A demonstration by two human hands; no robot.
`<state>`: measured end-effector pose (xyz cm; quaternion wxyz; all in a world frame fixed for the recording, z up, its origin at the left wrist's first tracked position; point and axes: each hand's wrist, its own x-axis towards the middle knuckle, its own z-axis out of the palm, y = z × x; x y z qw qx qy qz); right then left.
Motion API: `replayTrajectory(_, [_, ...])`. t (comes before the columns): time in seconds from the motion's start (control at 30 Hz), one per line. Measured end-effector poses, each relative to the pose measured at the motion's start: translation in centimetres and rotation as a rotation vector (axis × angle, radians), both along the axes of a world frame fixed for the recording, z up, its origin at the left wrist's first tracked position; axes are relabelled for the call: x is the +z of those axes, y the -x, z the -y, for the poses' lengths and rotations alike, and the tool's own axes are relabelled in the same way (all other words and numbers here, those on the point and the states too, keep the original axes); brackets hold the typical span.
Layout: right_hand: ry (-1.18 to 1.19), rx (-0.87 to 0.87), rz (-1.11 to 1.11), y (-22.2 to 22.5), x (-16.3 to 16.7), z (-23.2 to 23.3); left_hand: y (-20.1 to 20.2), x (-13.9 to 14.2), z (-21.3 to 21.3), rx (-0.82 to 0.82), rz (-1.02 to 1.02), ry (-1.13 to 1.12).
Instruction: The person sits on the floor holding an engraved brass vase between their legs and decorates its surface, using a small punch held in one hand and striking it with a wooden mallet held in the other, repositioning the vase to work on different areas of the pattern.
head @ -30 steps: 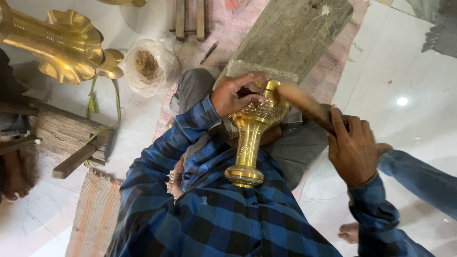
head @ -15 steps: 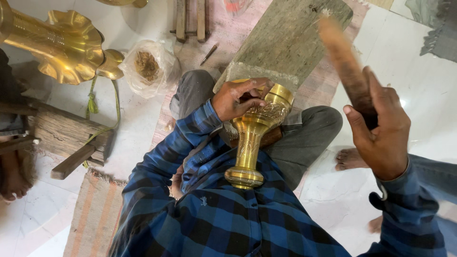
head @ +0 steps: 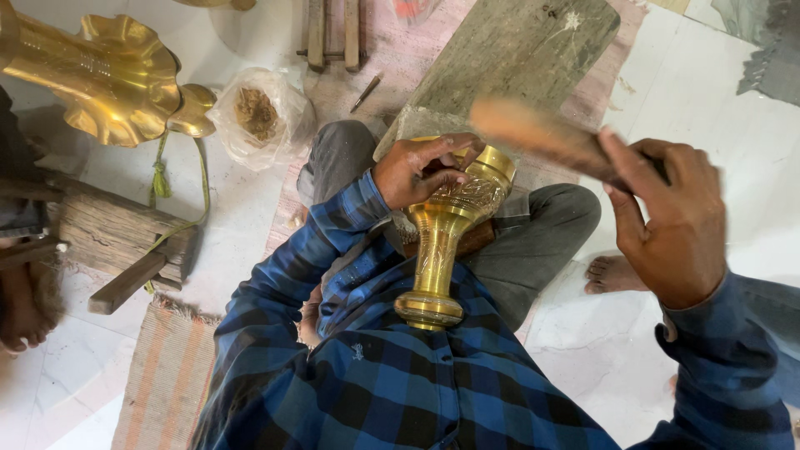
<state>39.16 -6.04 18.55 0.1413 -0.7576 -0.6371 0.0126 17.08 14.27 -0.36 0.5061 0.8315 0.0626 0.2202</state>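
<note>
Obs., head view. Large grey wooden plank [head: 508, 62] lies on the floor ahead of the seated person, its near end at the knees. Across the lap, propped against the plank's near edge, lies the brass vase [head: 446, 242]: engraved bulb and mouth pointing away, flared foot toward the chest. Left hand [head: 417, 171] sits on the upper bulb near the rim, fingers curled and pinched together as if gripping a thin tool against the metal; the tool itself is hidden, so cannot confirm it. Right hand [head: 667, 221] is raised to the right, fingers clenched round the handle of a wooden mallet [head: 542, 133], which is motion-blurred. Off to the left: a bigger fluted brass piece [head: 108, 79], a low wooden block [head: 117, 237], a plastic bag of brown material [head: 258, 112]; a small metal punch [head: 367, 92] lies on the mat near the plank. Risks, judged from this layout: (1) the mallet's path ends right beside the left fingers, so a slightly off strike would land on knuckles instead of the tool; (2) the vase is round and rests only on the legs and plank edge, so a blow off-axis could roll it and smear or dent the engraved band; (3) a glancing hit could make whatever is pinched skid across the polished surface.
</note>
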Motion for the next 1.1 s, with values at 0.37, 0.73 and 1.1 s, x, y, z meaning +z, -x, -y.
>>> replayTrajectory(0.37, [-0.061,0.082,0.341,0.0,-1.4,0.3,-0.3,-0.3,-0.6,-0.005,0.008,-0.064])
replayTrajectory(0.73, [-0.075,-0.052,-0.242,-1.0,-5.3,2.1,-0.6,0.1,-1.0,-0.047,-0.01,-0.017])
replayTrajectory(1.1, [-0.17,-0.103,-0.24,-0.7,-6.4,2.1,-0.8,0.3,-1.5,-0.09,0.0,-0.022])
